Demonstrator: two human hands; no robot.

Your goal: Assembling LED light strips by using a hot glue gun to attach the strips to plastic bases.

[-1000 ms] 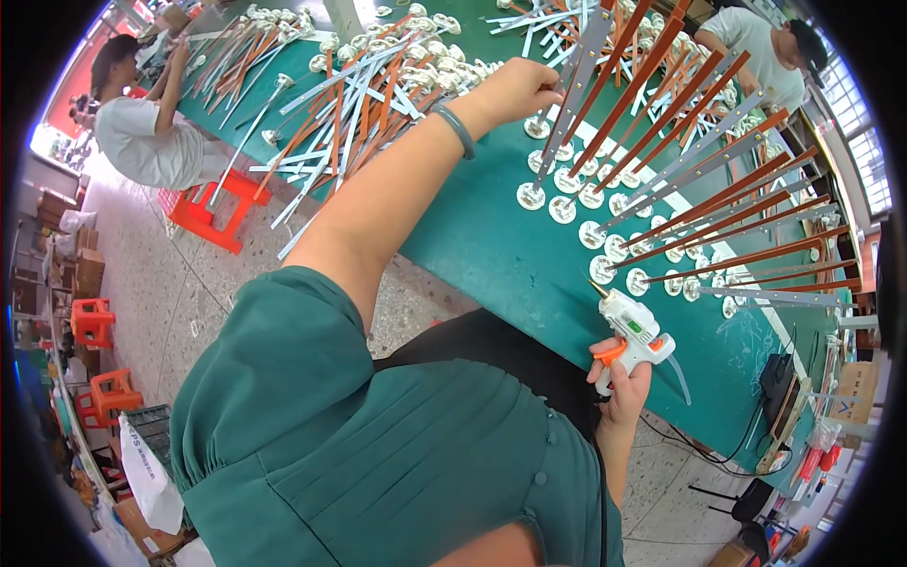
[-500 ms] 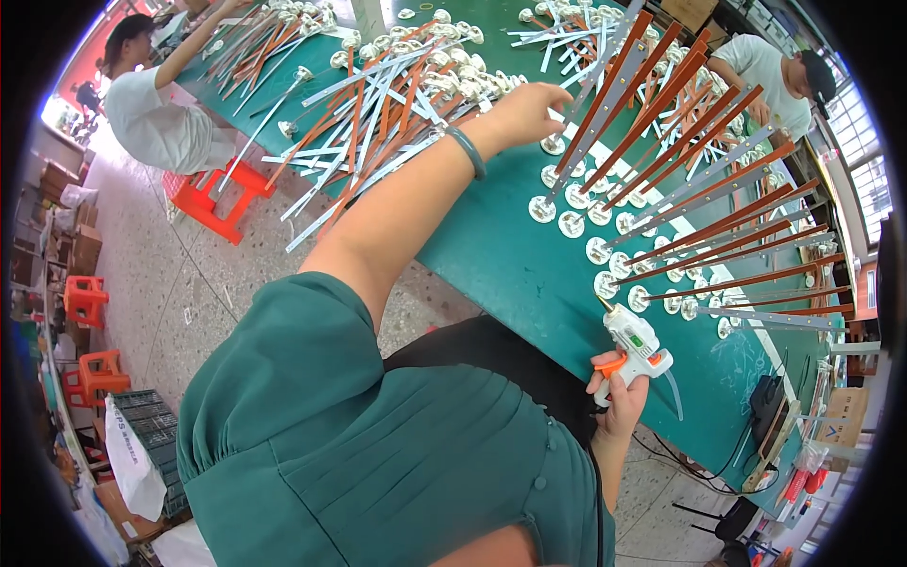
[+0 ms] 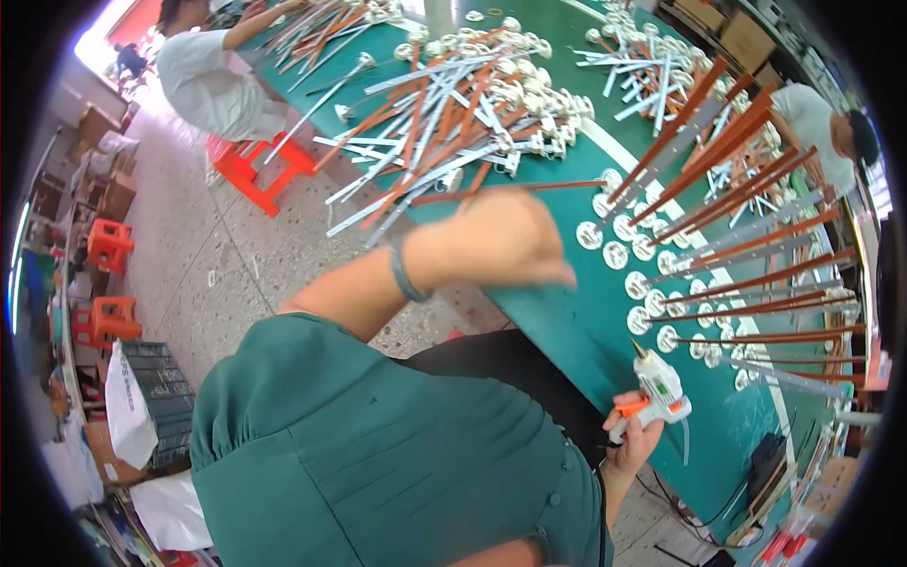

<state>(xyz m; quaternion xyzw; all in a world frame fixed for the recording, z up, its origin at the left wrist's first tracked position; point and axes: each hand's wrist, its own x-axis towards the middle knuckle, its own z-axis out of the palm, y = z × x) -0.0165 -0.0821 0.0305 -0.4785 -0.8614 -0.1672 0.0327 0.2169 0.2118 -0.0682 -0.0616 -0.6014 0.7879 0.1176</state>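
Note:
My right hand [image 3: 633,447] is wrapped round a white hot glue gun [image 3: 659,386] with an orange trigger, its nozzle pointing up and away towards the nearest discs. A pale glue stick [image 3: 686,441] pokes out of its rear. My left hand [image 3: 501,238], with a bangle at the wrist, is over the table edge, smeared by motion; its fingers cannot be read. Just beyond it, a brown strip [image 3: 557,186] runs sideways to a white round disc [image 3: 609,180]; whether my hand touches this strip is unclear. Rows of white discs [image 3: 638,283] bear upright brown and grey strips [image 3: 746,189].
A tangled heap of strips with white ends [image 3: 453,104] covers the far left of the green table [image 3: 543,298], with more piles behind. Two co-workers, one at the far left [image 3: 213,85] and one at the far right [image 3: 817,128], are beside the table. Red stools [image 3: 255,175] stand on the floor.
My left hand has drawn back from the far end of the disc rows, towards me. A sideways brown strip now shows there. The glue gun stays in my right hand; the view has shifted.

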